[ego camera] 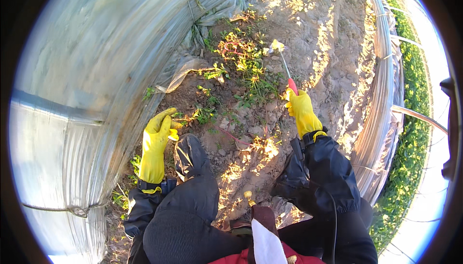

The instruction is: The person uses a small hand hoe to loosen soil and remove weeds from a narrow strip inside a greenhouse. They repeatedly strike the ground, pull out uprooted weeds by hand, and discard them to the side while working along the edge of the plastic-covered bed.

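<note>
My right hand, in a yellow rubber glove, grips the red handle of a small hand tool with a thin metal shaft. The tool's head points away from me over bare soil; glare and pale matter on it hide its shape. My left hand, gloved in yellow too, is near my knee with its fingers partly bent. It has nothing plainly in it. Between and beyond the hands, low green weeds grow from the rough soil. A reddish string lies on the ground, and a pink-red loop lies among the weeds.
A plastic-film greenhouse wall curves along the left, tied with a rope. Loose film trails onto the soil. Rolled plastic film runs down the right side, with green plants and curved poles beyond.
</note>
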`<state>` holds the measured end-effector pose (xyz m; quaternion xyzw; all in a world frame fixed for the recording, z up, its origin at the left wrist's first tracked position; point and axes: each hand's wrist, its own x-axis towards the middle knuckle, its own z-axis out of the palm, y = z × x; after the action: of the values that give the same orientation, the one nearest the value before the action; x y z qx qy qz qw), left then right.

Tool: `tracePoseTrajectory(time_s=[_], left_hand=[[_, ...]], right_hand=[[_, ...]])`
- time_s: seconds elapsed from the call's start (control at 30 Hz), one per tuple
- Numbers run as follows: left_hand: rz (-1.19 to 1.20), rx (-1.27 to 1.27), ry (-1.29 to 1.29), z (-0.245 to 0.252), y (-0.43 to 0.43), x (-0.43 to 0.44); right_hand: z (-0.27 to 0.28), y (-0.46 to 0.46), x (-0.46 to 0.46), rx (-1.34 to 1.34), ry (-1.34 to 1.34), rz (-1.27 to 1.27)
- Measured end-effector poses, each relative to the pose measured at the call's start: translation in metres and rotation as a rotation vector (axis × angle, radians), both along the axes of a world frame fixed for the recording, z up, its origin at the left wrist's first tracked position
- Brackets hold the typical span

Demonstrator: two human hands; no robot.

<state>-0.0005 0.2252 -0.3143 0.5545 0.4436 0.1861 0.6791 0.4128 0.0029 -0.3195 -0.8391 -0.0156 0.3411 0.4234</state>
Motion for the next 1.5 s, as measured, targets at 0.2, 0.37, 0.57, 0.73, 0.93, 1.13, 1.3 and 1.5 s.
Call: tracePoseTrajectory(time_s=[0.2, 0.37, 0.57, 0.73, 0.93, 1.13, 1.3, 1.5], left_hand=[[-0.071, 0.189, -0.028, 0.060, 0.008, 0.011], [-0.153, 0.506, -0.001, 0.175, 0.019, -0.004], [-0.090, 0.977, 0.030, 0.322, -0.002, -0.015], [-0.220, 1.095, -0.138, 0.367, -0.086, 0.025], [-0.370, 0.799, -0.196, 0.360, -0.179, 0.059], [-0.490, 0.586, -0.100, 0.335, -0.179, 0.059], [-0.511, 0.594, -0.122, 0.326, -0.173, 0.059], [-0.493, 0.592, -0.152, 0.329, -0.184, 0.062]], right_hand=[[-0.003, -0.103, -0.112, 0.464, 0.370, -0.325], [-0.002, -0.159, -0.161, 0.352, 0.353, -0.468], [0.006, -0.149, -0.092, 0.429, 0.493, -0.401], [0.005, -0.108, -0.040, 0.075, 0.294, -0.034], [0.055, -0.140, -0.014, 0.127, 0.022, -0.064], [0.152, -0.251, 0.022, -0.295, 0.094, 0.138], [0.135, -0.293, -0.004, -0.299, 0.120, 0.170], [0.098, -0.308, -0.008, -0.275, 0.122, 0.071]])
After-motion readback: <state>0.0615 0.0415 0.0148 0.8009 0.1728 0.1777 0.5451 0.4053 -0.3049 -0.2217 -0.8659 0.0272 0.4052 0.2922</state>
